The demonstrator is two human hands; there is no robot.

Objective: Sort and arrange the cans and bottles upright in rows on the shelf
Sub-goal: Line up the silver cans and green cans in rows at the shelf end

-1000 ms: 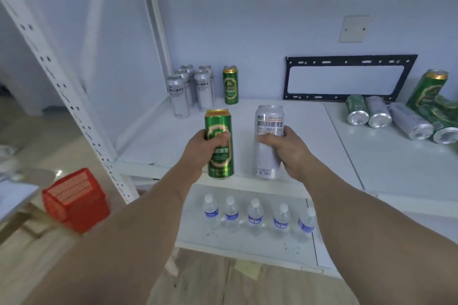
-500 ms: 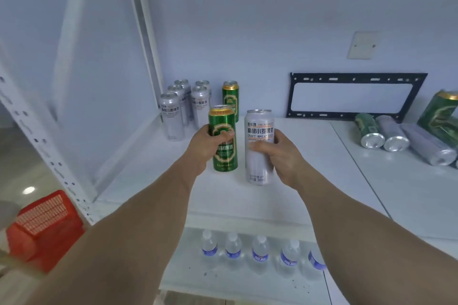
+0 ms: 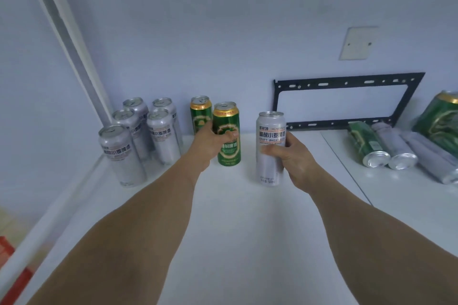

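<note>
Leaving bare white shelf between the upright silver cluster and toppled cans, the left hand grips an upright green can, the right hand an upright silver can.

Green gold-rimmed can, silver can, white shelf.

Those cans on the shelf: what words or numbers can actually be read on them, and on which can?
Silver can held by the right hand:
"CRAFT WHEAT BEER"
"精酿小麦啤酒"
"500ml" near its base
"HENG..." at top, the rest hidden

Green can in the left hand: Chinese characters, partly covered and blurred.

Standing silver cans: same large characters, blurred.

Lying cans on the right: unreadable.
</note>
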